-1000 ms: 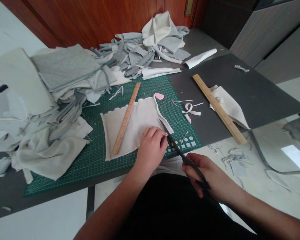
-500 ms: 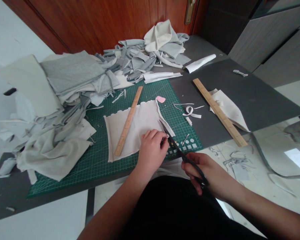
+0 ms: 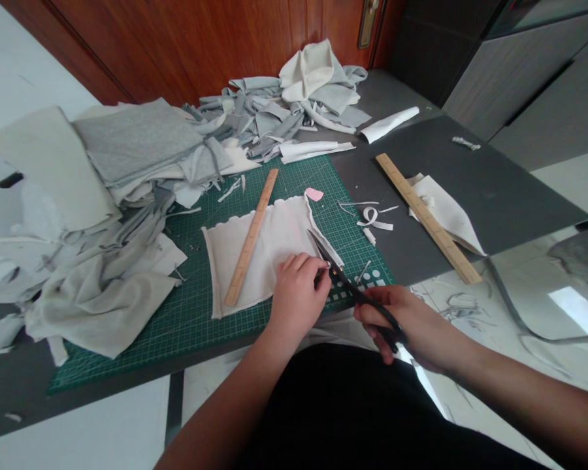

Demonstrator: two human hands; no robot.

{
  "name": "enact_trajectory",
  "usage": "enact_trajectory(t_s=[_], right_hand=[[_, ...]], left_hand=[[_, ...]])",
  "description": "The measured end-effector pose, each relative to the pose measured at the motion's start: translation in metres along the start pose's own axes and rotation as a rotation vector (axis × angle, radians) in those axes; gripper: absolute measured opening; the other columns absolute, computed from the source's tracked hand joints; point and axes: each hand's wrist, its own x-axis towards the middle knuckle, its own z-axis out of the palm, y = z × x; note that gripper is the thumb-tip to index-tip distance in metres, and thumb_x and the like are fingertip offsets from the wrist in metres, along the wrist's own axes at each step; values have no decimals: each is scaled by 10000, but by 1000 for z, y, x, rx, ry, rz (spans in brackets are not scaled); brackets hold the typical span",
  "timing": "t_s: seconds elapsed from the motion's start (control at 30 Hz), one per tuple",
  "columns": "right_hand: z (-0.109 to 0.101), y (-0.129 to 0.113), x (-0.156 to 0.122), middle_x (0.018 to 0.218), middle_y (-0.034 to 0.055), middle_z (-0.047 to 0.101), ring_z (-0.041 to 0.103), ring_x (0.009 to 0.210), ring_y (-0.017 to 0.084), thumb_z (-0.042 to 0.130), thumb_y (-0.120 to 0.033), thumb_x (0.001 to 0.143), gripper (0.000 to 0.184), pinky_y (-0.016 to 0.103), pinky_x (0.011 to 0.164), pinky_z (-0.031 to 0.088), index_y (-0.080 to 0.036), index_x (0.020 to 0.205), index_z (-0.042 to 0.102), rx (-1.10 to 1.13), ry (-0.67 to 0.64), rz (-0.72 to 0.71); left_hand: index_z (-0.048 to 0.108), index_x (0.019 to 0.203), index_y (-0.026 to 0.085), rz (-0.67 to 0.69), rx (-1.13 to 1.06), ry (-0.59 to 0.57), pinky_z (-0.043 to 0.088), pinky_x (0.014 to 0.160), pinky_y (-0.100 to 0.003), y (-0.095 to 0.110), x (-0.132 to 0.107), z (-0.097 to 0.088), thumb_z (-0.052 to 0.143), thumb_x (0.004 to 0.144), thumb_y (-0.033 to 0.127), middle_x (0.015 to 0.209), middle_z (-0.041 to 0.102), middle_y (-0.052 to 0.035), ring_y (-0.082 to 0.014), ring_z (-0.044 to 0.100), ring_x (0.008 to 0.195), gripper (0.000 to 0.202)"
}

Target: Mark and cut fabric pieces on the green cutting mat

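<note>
On the cutting mat (image 3: pixel 191 313) lies cloth (image 3: pixel 287 225) bearing a ruler (image 3: pixel 252 237), with fabric scraps (image 3: pixel 272 122) behind and left.

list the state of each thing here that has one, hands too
left hand, fingers pinching the pale cloth's edge
right hand, closed on the scissors' handles
scissors, blades at the cloth; opening unclear
pale cloth, spread out, edges curled
left ruler, lying across the cloth
right ruler, partly on folded cloth
cutting mat, flat
door, appears shut
</note>
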Motion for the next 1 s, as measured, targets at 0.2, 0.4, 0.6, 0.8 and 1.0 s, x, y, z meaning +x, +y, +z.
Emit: enact_trajectory(t_s=[0.2, 0.4, 0.6, 0.8, 1.0], right_hand=[[3, -4, 7, 517, -54, 519, 476, 340, 85, 646, -279, 640, 150, 197, 322, 370, -195, 635, 522, -22, 22, 5], [3, 1, 13, 491, -76, 454, 444, 342, 79, 616, -246, 670, 143, 186, 316, 350, -212, 628, 484, -51, 3, -46], [5, -3, 13, 505, -57, 499, 458, 336, 87, 652, -267, 644, 157, 201, 313, 363, -198, 620, 513, 17, 21, -38], [10, -9, 18, 505, -59, 482, 451, 334, 78, 633, -258, 633, 159, 194, 304, 339, -198, 587, 493, 35, 3, -77], [11, -11, 23, 487, -66, 467, 430, 338, 69, 608, -227, 620, 120, 181, 305, 333, -198, 585, 497, 11, 13, -64]], left_hand=[[676, 903, 197, -5, -3, 0, 458, 835, -373, -1, 0, 0, 662, 896, 121, 892, 690, -32, -235, 619, 922, 78], [669, 882, 184, -9, -42, 22, 454, 828, -369, -1, 1, 1, 666, 878, 100, 874, 672, -30, -231, 608, 904, 84], [642, 824, 191, -31, -106, 15, 453, 821, -359, -1, 3, -2, 661, 856, 78, 847, 652, -24, -228, 598, 905, 119], [645, 843, 201, -35, -131, 9, 462, 832, -363, -3, 3, -2, 659, 852, 77, 868, 661, -24, -227, 602, 920, 125], [648, 847, 204, -46, -124, 4, 460, 833, -373, -3, 3, -2, 656, 847, 73, 868, 664, -27, -234, 606, 928, 131]])
